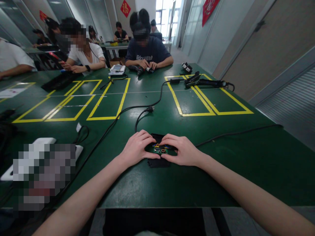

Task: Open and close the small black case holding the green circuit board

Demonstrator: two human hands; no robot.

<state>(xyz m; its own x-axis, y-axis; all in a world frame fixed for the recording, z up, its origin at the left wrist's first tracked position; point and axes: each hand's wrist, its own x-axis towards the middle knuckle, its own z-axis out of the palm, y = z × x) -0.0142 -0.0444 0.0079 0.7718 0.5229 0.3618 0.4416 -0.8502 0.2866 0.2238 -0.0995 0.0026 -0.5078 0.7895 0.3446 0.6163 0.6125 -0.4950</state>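
Bracketing circuit board (159,150) with left hand (137,146), right hand (184,150); curving fingers (148,141) and thumbs (170,158) around it; pinching or touching, cannot tell.

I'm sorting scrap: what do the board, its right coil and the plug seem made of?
Board: probably resin laminate, finish unclear, judging by its green colour.
Right coil: perhaps shiny copper wire, from its orange ring.
Plug: likely plastic or rubber, fairly matt, from its black moulded look.

Bright window (162,13) beyond a green table (246,170) (yellow tape rectangles (198,114) on top), pale wall panels (221,32) alongside.
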